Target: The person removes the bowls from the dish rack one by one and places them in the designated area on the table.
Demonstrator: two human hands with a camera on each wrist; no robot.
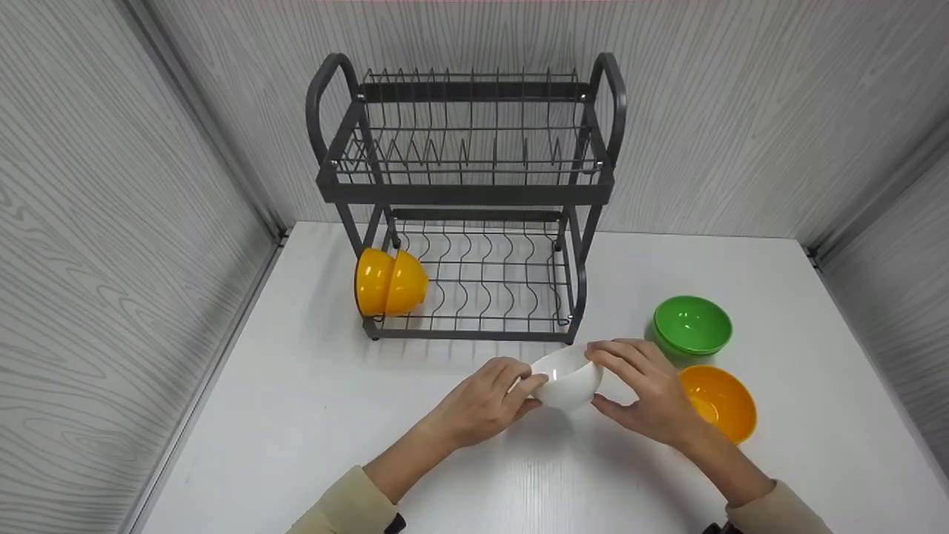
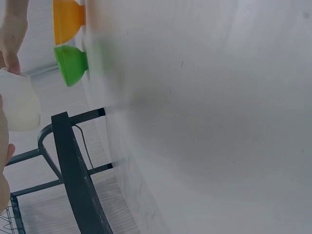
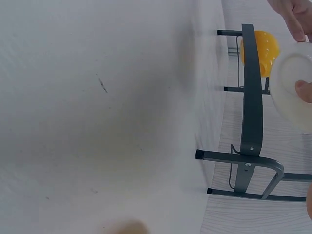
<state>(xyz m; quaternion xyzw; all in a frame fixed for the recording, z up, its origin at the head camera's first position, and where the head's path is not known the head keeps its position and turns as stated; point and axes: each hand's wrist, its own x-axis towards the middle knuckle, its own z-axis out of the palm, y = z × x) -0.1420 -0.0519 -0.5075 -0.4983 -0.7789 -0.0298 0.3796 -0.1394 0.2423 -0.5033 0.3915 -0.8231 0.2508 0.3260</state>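
A white bowl (image 1: 571,389) is held above the table in front of the rack, tilted. My left hand (image 1: 485,400) pinches its left rim between fingers and thumb. On the opposite side, my right hand (image 1: 649,393) grips the bowl with fingers over the rim and the thumb lower down. The right wrist view shows the underside and round foot of the white bowl (image 3: 287,95), with a thumb against it. In the left wrist view the white bowl (image 2: 22,105) hangs between both hands, clear of the table.
Behind the bowl stands a two-tier dark dish rack (image 1: 467,194). Two orange bowls (image 1: 406,283) stand on edge, nested, at the left of its lower tier. Stacked green bowls (image 1: 693,325) and an orange bowl (image 1: 730,400) sit on the table at the right.
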